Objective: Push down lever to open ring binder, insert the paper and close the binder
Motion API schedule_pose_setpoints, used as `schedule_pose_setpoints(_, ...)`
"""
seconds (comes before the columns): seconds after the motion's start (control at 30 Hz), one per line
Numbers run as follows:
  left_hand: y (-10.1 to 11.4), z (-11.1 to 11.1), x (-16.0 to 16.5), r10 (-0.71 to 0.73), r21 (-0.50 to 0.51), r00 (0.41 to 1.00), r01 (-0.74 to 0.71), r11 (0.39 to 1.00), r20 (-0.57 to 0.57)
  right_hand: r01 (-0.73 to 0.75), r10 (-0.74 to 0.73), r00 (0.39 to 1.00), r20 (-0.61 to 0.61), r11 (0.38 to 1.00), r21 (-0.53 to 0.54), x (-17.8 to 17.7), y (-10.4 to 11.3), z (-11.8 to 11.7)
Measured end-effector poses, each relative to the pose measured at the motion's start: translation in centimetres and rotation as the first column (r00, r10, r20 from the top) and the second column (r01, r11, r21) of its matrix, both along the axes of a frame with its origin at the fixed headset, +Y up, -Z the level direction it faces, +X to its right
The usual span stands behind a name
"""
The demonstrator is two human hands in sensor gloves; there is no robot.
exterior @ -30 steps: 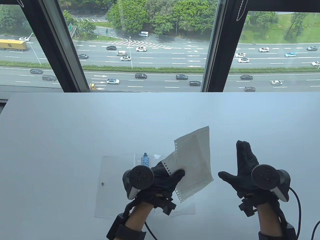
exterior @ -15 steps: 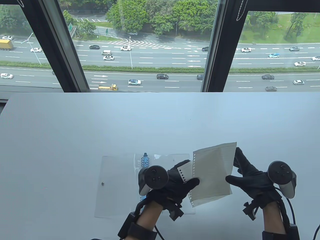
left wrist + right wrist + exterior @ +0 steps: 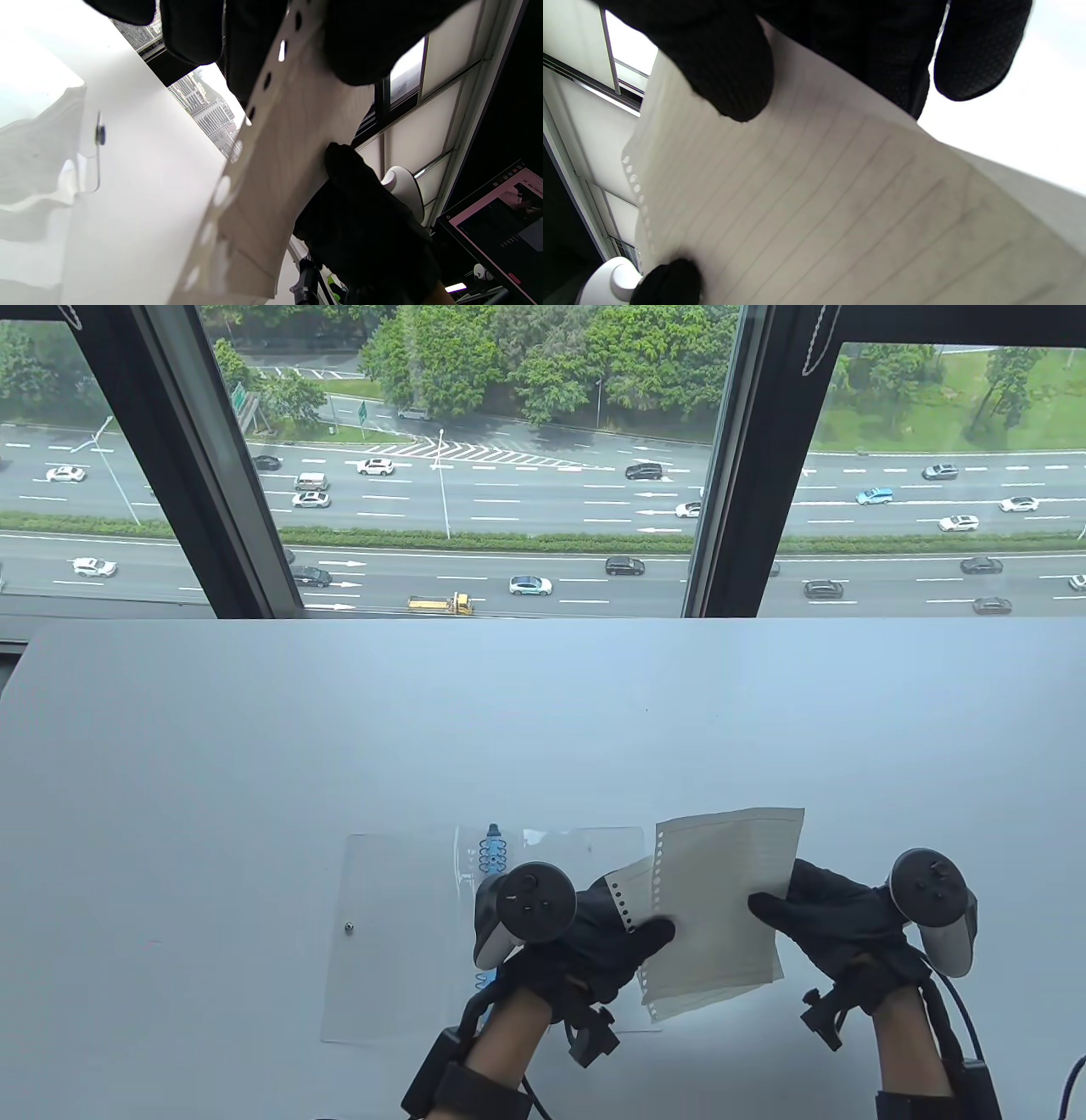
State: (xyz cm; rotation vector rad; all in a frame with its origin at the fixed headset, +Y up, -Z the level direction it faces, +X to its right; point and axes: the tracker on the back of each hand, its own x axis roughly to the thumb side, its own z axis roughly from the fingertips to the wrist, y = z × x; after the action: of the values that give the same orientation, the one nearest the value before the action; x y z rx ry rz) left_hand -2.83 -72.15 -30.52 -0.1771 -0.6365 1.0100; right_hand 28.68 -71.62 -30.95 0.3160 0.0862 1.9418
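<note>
The paper (image 3: 721, 899) is a thin, cream, ruled loose-leaf sheet with a row of round punched holes along its left edge. It is held above the white table (image 3: 254, 746), between both hands, at roughly 5 o'clock of the table view. More than one sheet appears present: a second perforated edge shows just left of the first.

The left hand (image 3: 611, 933), in a black knit glove, pinches the punched edge; its thumb lies across the sheet's face, with the fingers behind. In the left wrist view the paper (image 3: 275, 161) hangs from that grip and the holes run diagonally.

The right hand (image 3: 836, 920) pinches the opposite, unpunched edge at 3 o'clock of the sheet, thumb on top. The right wrist view shows the paper (image 3: 840, 212) faintly lined and slightly bowed under the dotted-texture fingertips (image 3: 980, 55).

The ring binder (image 3: 407, 933) lies flat at 9 o'clock of the left hand. Its covers are clear, glossy plastic; its blue ring mechanism (image 3: 490, 853) runs along the spine.
</note>
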Motion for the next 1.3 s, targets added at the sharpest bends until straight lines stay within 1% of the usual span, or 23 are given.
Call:
schedule_pose_setpoints(0.07, -0.4, -0.1, 0.2, 0.0, -0.046, 1.0, 0.002, 0.999, 0.027, 0.034, -0.034, 0.999, -0.006, 0.999, 0.007, -0.1, 0.1, 0.1)
schedule_pose_setpoints(0.13, -0.6, -0.1, 0.4, 0.02, -0.083, 0.999, -0.016, 0.996, 0.045, 0.062, -0.062, 0.998, -0.02, 0.998, -0.014, -0.2, 0.0, 0.1)
schedule_pose_setpoints(0.23, -0.7, -0.1, 0.5, 0.045, -0.107, 0.997, -0.038, 0.994, 0.066, 0.056, -0.058, 0.998, -0.012, 0.993, -0.101, -0.2, -0.8, -0.1)
schedule_pose_setpoints(0.27, -0.7, -0.1, 0.5, 0.047, -0.108, 0.996, -0.039, 0.993, 0.071, 0.036, -0.039, 0.999, -0.022, 0.988, -0.148, -0.1, -1.2, -0.2)
schedule_pose_setpoints(0.3, -0.7, -0.1, 0.5, 0.049, -0.109, 0.996, -0.041, 0.993, 0.074, 0.026, -0.033, 0.999, -0.042, 0.985, -0.168, 0.0, -1.5, -0.3)
schedule_pose_setpoints(0.4, -0.8, -0.1, 0.5, 0.054, -0.126, 0.995, -0.043, 0.991, 0.084, 0.067, -0.082, 0.994, -0.072, 0.981, -0.185, -0.2, -1.8, -0.4)
schedule_pose_setpoints(0.5, -1.1, -0.1, 0.6, 0.033, -0.151, 0.995, -0.018, 0.988, 0.098, 0.071, -0.093, 0.99, -0.107, 0.978, -0.194, -0.8, -1.5, -0.3)
schedule_pose_setpoints(0.67, -1.7, -0.2, 0.9, 0.012, -0.221, 0.991, 0.018, 0.975, 0.134, 0.083, -0.104, 0.987, -0.124, 0.983, -0.163, -1.1, -1.0, -0.2)
schedule_pose_setpoints(0.73, -1.9, -0.3, 0.8, 0.008, -0.235, 0.993, 0.021, 0.972, 0.122, 0.084, -0.106, 0.985, -0.136, 0.984, -0.158, -1.1, -0.8, -0.2)
schedule_pose_setpoints(0.8, -1.9, -0.4, 0.6, 0.011, -0.229, 0.997, 0.008, 0.974, 0.08, 0.083, -0.099, 0.988, -0.117, 0.988, -0.133, -1.1, -0.6, -0.2)
schedule_pose_setpoints(0.9, -1.8, -0.6, 0.0, 0.021, -0.201, 0.999, -0.029, 0.979, -0.043, 0.088, -0.095, 0.992, -0.079, 0.992, -0.085, -0.9, -0.3, -0.1)
schedule_pose_setpoints(0.97, -1.6, -0.5, -0.2, 0.006, -0.144, 0.991, -0.025, 0.989, -0.13, 0.104, -0.107, 0.992, -0.058, 0.993, -0.058, -0.6, 0.0, 0.0)
schedule_pose_setpoints(1.03, -1.3, -0.3, -0.2, -0.016, -0.09, 0.981, -0.001, 0.996, -0.191, 0.103, -0.105, 0.994, -0.042, 0.994, -0.038, -0.4, 0.3, 0.1)
schedule_pose_setpoints(1.1, -1.0, -0.2, -0.1, -0.01, -0.049, 0.978, 0.0, 0.999, -0.21, 0.095, -0.095, 0.995, -0.027, 0.995, -0.018, -0.3, 0.5, 0.2)
schedule_pose_setpoints(1.17, -0.9, -0.1, 0.2, -0.008, -0.032, 0.98, 0.002, 0.999, -0.2, 0.104, -0.104, 0.994, -0.02, 0.995, -0.01, -0.1, 0.6, 0.2)
schedule_pose_setpoints(1.3, -0.8, 0.1, 0.5, -0.074, 0.012, 0.979, 0.077, 0.997, -0.191, 0.094, -0.094, 0.995, -0.017, 0.996, -0.002, 0.0, 0.7, 0.3)
